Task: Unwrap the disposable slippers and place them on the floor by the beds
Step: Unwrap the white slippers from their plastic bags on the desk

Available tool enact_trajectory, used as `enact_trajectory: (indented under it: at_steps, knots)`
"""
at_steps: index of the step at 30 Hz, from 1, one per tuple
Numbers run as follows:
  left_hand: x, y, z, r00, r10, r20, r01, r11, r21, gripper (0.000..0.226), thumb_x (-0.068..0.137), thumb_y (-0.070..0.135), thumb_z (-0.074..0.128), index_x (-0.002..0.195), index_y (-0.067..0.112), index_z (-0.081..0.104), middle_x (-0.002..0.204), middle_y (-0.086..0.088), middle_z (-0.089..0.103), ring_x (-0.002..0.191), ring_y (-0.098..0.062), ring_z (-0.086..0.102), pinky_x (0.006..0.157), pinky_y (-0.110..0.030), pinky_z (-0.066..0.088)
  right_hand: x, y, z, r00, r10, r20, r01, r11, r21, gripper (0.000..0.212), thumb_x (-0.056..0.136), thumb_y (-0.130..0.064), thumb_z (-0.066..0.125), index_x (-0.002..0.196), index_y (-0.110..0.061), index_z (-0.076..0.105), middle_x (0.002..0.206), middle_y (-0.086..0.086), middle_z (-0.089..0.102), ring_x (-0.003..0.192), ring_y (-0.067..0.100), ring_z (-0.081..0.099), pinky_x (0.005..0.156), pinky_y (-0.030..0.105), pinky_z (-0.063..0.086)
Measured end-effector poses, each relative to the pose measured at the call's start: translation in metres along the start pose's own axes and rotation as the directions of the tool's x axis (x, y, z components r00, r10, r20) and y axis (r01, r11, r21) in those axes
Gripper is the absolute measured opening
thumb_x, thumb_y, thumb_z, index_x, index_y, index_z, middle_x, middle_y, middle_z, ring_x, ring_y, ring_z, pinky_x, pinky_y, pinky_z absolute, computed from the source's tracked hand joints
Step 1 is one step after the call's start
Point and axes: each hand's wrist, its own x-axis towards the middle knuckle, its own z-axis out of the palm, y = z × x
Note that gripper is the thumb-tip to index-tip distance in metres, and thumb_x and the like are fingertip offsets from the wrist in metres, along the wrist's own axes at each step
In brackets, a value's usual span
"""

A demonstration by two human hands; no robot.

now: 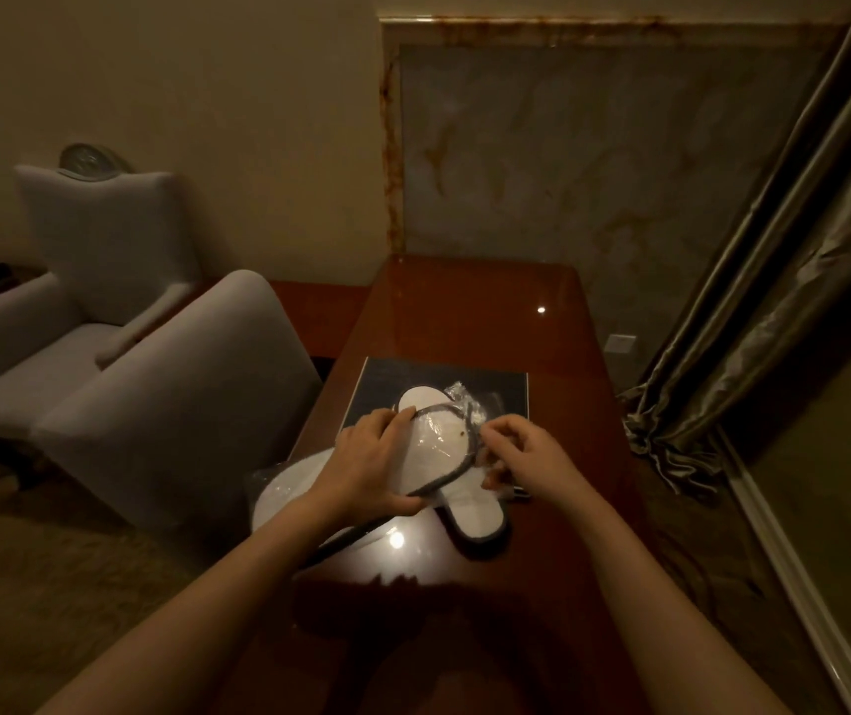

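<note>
now wrapped slippers (438, 446) between both hands

Bare counter (469, 301) open beyond my reach at frame centre, grey chair (175, 384) crowding my left side, curtain (753, 322) hemming the right edge

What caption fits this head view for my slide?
Both hands, left and right, peel plastic wrap off white slippers on a desk.

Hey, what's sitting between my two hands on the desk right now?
In the head view, a white slipper with grey trim, partly in clear plastic wrap, lies between the left hand and right hand.
</note>
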Motion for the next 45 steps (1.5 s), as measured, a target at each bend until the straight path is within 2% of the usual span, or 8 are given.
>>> enact_trajectory:
  at_steps: [4, 15, 18, 21, 27, 32, 40, 45]
  knots:
    - [-0.003, 0.003, 0.003, 0.999, 0.039, -0.019, -0.039, 0.999, 0.017, 0.111, 0.055, 0.072, 0.059, 0.145, 0.023, 0.016, 0.138, -0.002, 0.035, 0.119, -0.019, 0.037, 0.102, -0.034, 0.033, 0.009, -0.006, 0.001, 0.997, 0.047, 0.054, -0.043, 0.996, -0.072, 0.02, 0.092, -0.022, 0.051, 0.111, -0.019, 0.053, 0.089, -0.001, 0.062, 0.064, 0.006, 0.063, 0.047, 0.011, 0.048]
    - [-0.014, -0.011, 0.012, 0.994, 0.093, -0.053, -0.081, 0.977, 0.195, 0.113, 0.06, 0.074, 0.054, 0.148, 0.017, 0.013, 0.14, -0.006, 0.036, 0.126, -0.024, 0.037, 0.11, -0.036, 0.028, 0.014, -0.013, -0.001, 0.999, -0.021, -0.044, 0.014, 0.988, -0.155, 0.018, 0.085, -0.02, 0.06, 0.103, -0.019, 0.057, 0.093, -0.005, 0.057, 0.082, 0.006, 0.057, 0.061, 0.017, 0.049]
    - [-0.016, -0.012, 0.019, 0.994, 0.11, -0.023, -0.1, 0.957, 0.272, 0.112, 0.062, 0.074, 0.054, 0.148, 0.015, 0.014, 0.14, -0.007, 0.036, 0.126, -0.025, 0.037, 0.109, -0.038, 0.028, 0.013, -0.018, -0.006, 0.997, 0.007, 0.076, 0.022, 0.928, -0.373, 0.012, 0.082, -0.018, 0.062, 0.091, -0.023, 0.055, 0.092, -0.003, 0.059, 0.081, 0.01, 0.059, 0.067, 0.022, 0.053]
    - [-0.013, -0.002, 0.027, 0.985, 0.168, -0.046, -0.147, 0.943, 0.298, 0.104, 0.067, 0.071, 0.052, 0.147, 0.013, 0.02, 0.137, -0.009, 0.041, 0.121, -0.026, 0.042, 0.104, -0.037, 0.034, 0.019, -0.026, 0.002, 0.988, 0.012, 0.157, 0.088, 0.787, -0.61, 0.025, 0.083, -0.018, 0.06, 0.108, -0.018, 0.056, 0.111, 0.004, 0.06, 0.095, 0.016, 0.057, 0.077, 0.026, 0.049]
    - [-0.013, 0.0, 0.014, 0.991, 0.128, 0.04, -0.125, 0.99, -0.065, 0.079, 0.082, 0.05, 0.059, 0.145, 0.015, 0.028, 0.135, -0.006, 0.043, 0.12, -0.02, 0.043, 0.102, -0.029, 0.036, 0.023, -0.025, 0.012, 0.991, -0.077, 0.11, 0.128, 0.792, -0.598, 0.021, 0.087, -0.014, 0.054, 0.106, -0.017, 0.06, 0.107, 0.004, 0.061, 0.093, 0.016, 0.055, 0.077, 0.025, 0.044]
    - [-0.008, -0.003, -0.001, 0.985, -0.001, -0.175, -0.045, 0.965, -0.259, 0.026, 0.092, 0.013, 0.051, 0.115, 0.014, 0.065, 0.113, -0.004, 0.067, 0.104, -0.016, 0.061, 0.09, -0.027, 0.049, 0.021, -0.019, 0.012, 0.987, -0.069, 0.147, 0.138, 0.833, -0.536, 0.017, 0.088, -0.018, 0.052, 0.103, -0.02, 0.06, 0.094, -0.005, 0.054, 0.08, 0.007, 0.054, 0.061, 0.016, 0.041]
    - [0.003, 0.005, 0.01, 0.972, 0.014, -0.236, -0.087, 0.95, -0.3, 0.017, 0.089, 0.015, 0.057, 0.099, 0.013, 0.071, 0.097, -0.004, 0.072, 0.088, -0.015, 0.065, 0.077, -0.026, 0.051, 0.021, -0.025, 0.012, 0.972, -0.052, 0.23, 0.219, 0.56, -0.799, 0.017, 0.087, -0.029, 0.056, 0.099, -0.019, 0.062, 0.099, 0.004, 0.064, 0.079, 0.016, 0.055, 0.061, 0.026, 0.044]
    - [0.006, -0.012, 0.017, 0.98, -0.057, -0.192, -0.018, 0.93, -0.368, 0.018, 0.089, 0.017, 0.059, 0.1, 0.012, 0.072, 0.098, -0.003, 0.073, 0.088, -0.014, 0.065, 0.08, -0.029, 0.054, 0.014, -0.027, -0.009, 0.983, -0.12, 0.14, 0.184, 0.626, -0.757, 0.021, 0.086, -0.031, 0.058, 0.104, -0.022, 0.064, 0.097, -0.003, 0.06, 0.084, 0.011, 0.052, 0.061, 0.02, 0.035]
